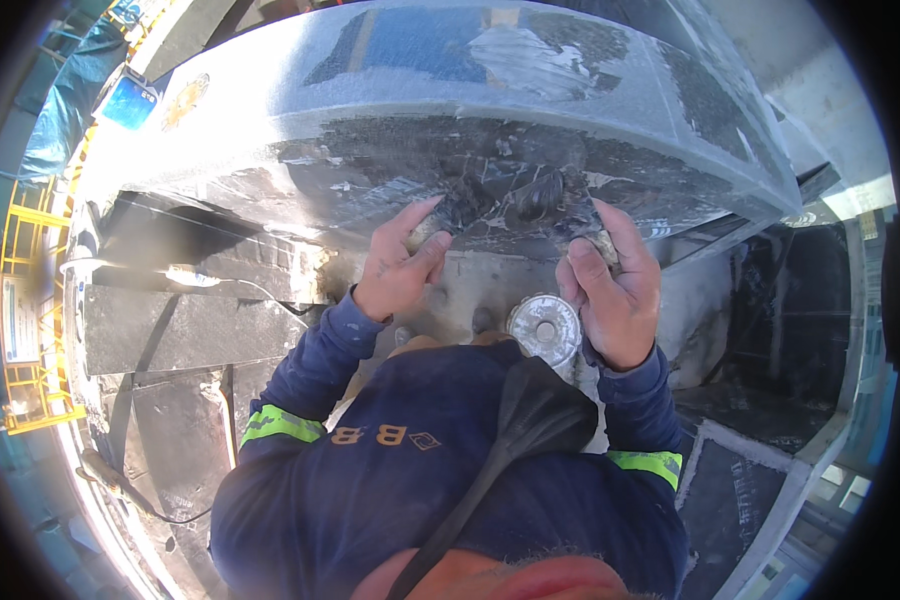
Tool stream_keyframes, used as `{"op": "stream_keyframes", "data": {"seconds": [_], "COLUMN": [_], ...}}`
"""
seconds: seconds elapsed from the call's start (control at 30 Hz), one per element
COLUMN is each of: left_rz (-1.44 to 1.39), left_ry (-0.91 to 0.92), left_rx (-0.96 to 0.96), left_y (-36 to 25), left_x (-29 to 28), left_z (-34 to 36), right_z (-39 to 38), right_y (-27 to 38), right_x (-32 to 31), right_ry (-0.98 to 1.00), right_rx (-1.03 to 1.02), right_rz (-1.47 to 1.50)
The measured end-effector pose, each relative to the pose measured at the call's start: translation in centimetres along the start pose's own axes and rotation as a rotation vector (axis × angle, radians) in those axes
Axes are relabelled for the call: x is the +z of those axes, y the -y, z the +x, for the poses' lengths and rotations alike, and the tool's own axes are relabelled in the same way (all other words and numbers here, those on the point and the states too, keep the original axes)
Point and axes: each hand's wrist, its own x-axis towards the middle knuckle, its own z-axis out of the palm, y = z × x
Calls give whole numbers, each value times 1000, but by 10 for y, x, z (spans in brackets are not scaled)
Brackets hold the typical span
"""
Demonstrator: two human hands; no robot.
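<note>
Both my hands are up in front of me at the near edge of a large curved block (400, 150) with a worn grey, white and blue surface. A dark, crumpled, sheet-like material (538, 197) stretches between them, dusty and partly lost in shadow. My left hand (402, 262) pinches its left end between thumb and bent forefinger. On the other side my right hand (615, 285) is closed on the right end, thumb pressed over a dusty grey-brown part. Below and between the hands stands a round, pale, ringed object (545, 330) with a knob-like centre.
To the left, a cable with a white connector (192, 276) runs over dark boards (175, 325). A yellow railing (15, 300) and blue sheeting (75, 95) are beyond. At right are dark panels (795, 320) and a pale-edged frame (740, 440). My shoes (483, 320) show below.
</note>
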Motion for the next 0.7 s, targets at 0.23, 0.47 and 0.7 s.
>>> {"op": "stream_keyframes", "data": {"seconds": [0.23,0.47,0.7], "left_rz": [-766,-713,-356], "left_ry": [356,386,178], "left_rx": [-151,-133,-99], "left_y": [-36,-48,-59], "left_x": [1,7,6], "left_z": [-5,-13,-9], "right_z": [17,18,15], "right_y": [-28,-48,-48], "right_x": [8,-10,-12], "right_ry": [-23,5,-213], "right_rx": [-948,-829,-986], "right_rz": [-767,-1067,-1082]}}
